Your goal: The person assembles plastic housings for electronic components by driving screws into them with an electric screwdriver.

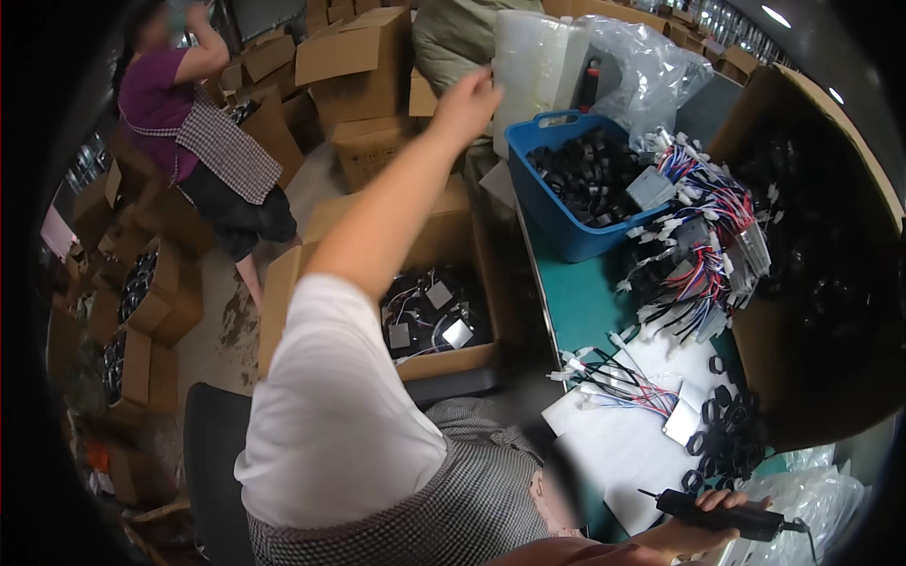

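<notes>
My left arm reaches far forward, and my left hand (467,108) is closed beside a white translucent plastic roll (533,71); what its fingers hold, if anything, is hidden. Low on the right, my right hand (694,533) is wrapped round a black electric screwdriver (722,515), its thin bit pointing left and a cord trailing right. Ahead of the tool, a flat silver box with wires (685,415) lies on a white sheet (604,443). Black rings (727,424) are heaped beside it. Farther back lies a pile of wired silver boxes (708,255).
A blue basket (566,236) of black parts stands on the green table (590,321). A large carton (812,377) tilts open at the right. Left of the table, a carton (444,363) holds wired boxes. A person in purple (175,104) stands among cartons at the far left.
</notes>
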Demonstrator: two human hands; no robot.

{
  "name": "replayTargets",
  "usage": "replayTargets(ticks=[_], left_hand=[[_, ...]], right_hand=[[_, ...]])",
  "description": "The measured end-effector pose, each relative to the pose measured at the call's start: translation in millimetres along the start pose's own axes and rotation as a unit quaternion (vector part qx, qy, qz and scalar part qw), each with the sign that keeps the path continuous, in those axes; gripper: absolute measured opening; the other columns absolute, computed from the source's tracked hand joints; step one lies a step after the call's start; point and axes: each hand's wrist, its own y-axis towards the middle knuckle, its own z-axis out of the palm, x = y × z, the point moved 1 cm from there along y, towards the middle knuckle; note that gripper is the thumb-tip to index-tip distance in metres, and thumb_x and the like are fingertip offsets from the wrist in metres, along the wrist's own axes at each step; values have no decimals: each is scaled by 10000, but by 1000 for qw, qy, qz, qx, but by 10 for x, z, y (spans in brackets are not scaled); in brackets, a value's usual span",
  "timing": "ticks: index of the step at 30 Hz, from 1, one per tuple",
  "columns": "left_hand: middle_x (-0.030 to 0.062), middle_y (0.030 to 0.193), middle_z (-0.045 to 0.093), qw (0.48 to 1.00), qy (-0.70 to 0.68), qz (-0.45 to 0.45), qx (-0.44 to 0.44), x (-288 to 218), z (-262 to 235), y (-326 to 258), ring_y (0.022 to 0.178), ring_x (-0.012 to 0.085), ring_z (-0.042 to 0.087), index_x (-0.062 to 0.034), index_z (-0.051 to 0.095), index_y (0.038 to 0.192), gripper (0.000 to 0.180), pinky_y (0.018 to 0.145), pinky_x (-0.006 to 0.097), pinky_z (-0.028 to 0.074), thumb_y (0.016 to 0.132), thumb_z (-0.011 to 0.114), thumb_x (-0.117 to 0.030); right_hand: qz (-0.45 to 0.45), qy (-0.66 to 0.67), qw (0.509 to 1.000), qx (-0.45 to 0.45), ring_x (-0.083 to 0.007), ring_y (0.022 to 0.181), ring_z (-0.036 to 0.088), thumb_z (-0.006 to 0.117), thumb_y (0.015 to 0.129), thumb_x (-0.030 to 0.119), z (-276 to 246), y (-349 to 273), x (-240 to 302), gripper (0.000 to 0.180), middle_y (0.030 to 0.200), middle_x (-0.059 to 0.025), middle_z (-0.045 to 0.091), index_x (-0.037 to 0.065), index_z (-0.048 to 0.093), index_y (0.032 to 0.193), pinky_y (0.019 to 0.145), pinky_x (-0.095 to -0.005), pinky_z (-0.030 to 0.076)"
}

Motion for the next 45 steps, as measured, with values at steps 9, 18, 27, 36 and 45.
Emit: replayTargets(ticks=[9, 18, 27, 36, 45], left_hand=[[169, 1201, 609, 854, 415, 275, 149, -1772, 522, 2198, 1070, 328, 591, -53, 625, 1166, 419, 907, 407, 474, 787, 595, -230], [189, 1128, 635, 964, 195, 140, 110, -2132, 282, 1746, 1095, 331, 575, -84, 689, 1037, 390, 906, 398, 474, 783, 574, -357], [120, 900, 678, 946, 38, 294, 128, -2280, -363, -348, 850, 283, 650, -112, 671, 1029, 368, 746, 387, 513, 805, 631, -402], [38, 691, 597, 894, -192, 376, 149, -1818, 14, -1837, 621, 245, 581, -122, 677, 855, 122, 554, 364, 435, 788, 705, -220], [51, 768, 649, 874, -266, 316, 255, -1892, 226, -2108, 691, 249, 621, -94, 689, 863, 116, 595, 350, 478, 810, 685, -197]], right_hand=[[9, -11, 1000, -26, -129, 585, 481, 654, 824, 510, -38, -19, -216, 869, 890, -64, 447, 94, 207, 1443, 490, -224, 416], [14, 11, 1000, -23, -156, 642, 467, 617, 847, 466, -154, -101, -52, 812, 908, -70, 444, 85, 220, 1444, 548, -271, 418], [84, 82, 993, 29, -202, 632, 523, 646, 793, 581, -388, 151, -757, 697, 946, -79, 582, 106, 433, 1257, 500, -288, 416], [63, 78, 994, 30, -201, 643, 525, 647, 793, 582, -264, 154, -995, 706, 953, -76, 583, 114, 426, 1273, 507, -291, 420], [45, 53, 997, 19, -201, 653, 528, 647, 792, 584, -329, 132, -951, 716, 959, -73, 584, 122, 419, 1289, 514, -294, 423]])
